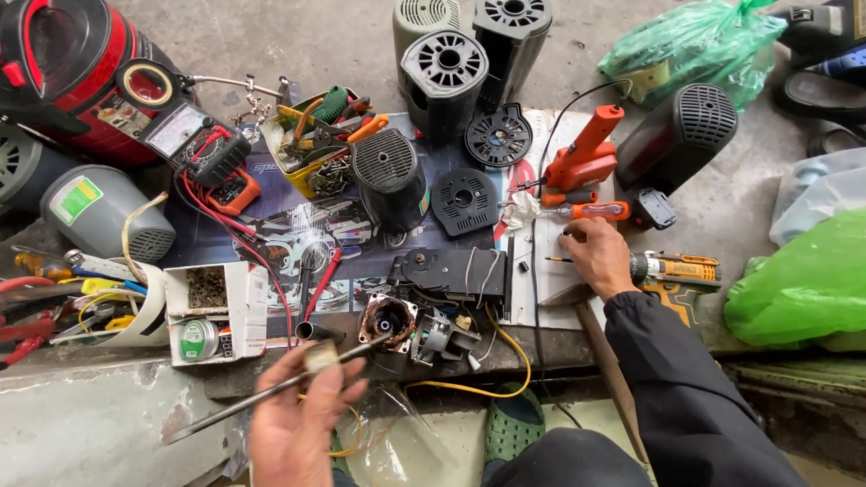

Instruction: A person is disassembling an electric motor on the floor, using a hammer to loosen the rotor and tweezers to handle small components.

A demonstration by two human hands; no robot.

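Two hands over a cluttered counter point(559, 271).
Left hand point(302, 419), lower centre, grips a soldering iron point(271, 392) aimed at the motor point(388, 320); right hand point(595, 257), loosely curled, rests by a screwdriver point(591, 211).

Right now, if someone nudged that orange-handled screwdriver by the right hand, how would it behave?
The screwdriver would probably roll: its handle looks rounded and it lies flat on the paper sheet. It looks stiff and light, easy to lift by the handle. The right hand rests just below it, so a roll toward it would likely stop there.

Concrete floor point(298, 36); printed mat point(298, 221) atop
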